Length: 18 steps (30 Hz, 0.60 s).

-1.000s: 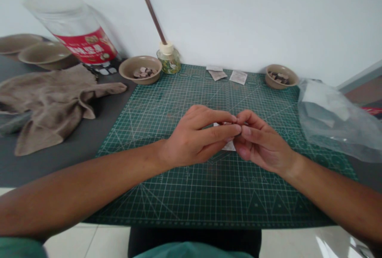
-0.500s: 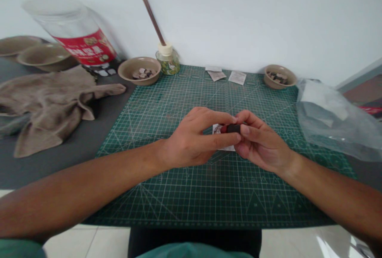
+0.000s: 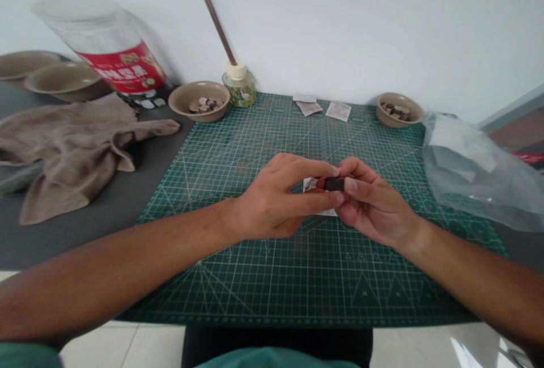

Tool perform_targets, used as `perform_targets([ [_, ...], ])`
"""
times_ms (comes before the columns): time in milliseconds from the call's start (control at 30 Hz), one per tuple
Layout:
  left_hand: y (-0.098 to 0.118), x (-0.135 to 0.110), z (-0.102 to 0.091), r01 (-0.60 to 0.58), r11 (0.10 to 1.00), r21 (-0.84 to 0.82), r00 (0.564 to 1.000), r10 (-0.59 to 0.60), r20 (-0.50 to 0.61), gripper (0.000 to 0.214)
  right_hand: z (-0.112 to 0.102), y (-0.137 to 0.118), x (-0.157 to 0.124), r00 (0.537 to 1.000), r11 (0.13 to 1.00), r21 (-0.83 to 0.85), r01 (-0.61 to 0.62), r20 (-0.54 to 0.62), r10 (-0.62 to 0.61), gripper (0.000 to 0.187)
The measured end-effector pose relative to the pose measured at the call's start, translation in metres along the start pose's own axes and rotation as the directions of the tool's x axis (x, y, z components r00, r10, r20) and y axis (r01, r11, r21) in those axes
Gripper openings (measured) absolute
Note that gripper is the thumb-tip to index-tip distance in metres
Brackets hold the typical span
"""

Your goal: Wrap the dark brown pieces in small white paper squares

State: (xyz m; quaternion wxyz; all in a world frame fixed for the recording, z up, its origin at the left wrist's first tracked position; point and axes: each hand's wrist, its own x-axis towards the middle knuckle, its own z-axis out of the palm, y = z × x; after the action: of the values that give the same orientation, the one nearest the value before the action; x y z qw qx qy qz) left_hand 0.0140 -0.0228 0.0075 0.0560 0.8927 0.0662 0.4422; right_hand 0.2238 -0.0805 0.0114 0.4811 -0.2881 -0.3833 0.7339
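Over the middle of the green cutting mat my two hands meet fingertip to fingertip. My left hand is closed, pinching a small white paper sachet. My right hand is closed too, its thumb and fingers gripping a small dark block at the sachet's opening. Most of the sachet is hidden behind my fingers.
Two tan bowls with brown pieces stand at the mat's far edge, one left, one right. Between them lie loose sachets and a reed diffuser. A brown cloth, a tipped jar, empty bowls sit left; a plastic bag right.
My fingers have parted slightly, so the dark block and the white sachet now show between them. Both hands stay in the same place over the mat.
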Motion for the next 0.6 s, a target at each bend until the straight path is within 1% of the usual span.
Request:
perform_targets([
  [200, -0.0003, 0.0023, -0.0010, -0.015, 1.000, -0.013, 1.000, 0.015, 0.001, 0.027, 0.0006, -0.0002, -0.0001, 1.000, 1.000, 0.010, 0.004, 0.007, -0.004, 0.015],
  [367, -0.0010, 0.0017, 0.0002, -0.018, 0.999, -0.043, 1.000, 0.017, -0.024, 0.027, -0.0007, 0.0002, -0.0001, 1.000, 1.000, -0.002, -0.001, -0.024, 0.001, 0.019],
  [600, 0.0002, 0.0013, -0.0012, -0.010, 0.998, -0.057, 1.000, 0.009, -0.020, 0.025, 0.0001, 0.0010, -0.0008, 1.000, 1.000, 0.003, 0.012, -0.013, -0.012, 0.018],
])
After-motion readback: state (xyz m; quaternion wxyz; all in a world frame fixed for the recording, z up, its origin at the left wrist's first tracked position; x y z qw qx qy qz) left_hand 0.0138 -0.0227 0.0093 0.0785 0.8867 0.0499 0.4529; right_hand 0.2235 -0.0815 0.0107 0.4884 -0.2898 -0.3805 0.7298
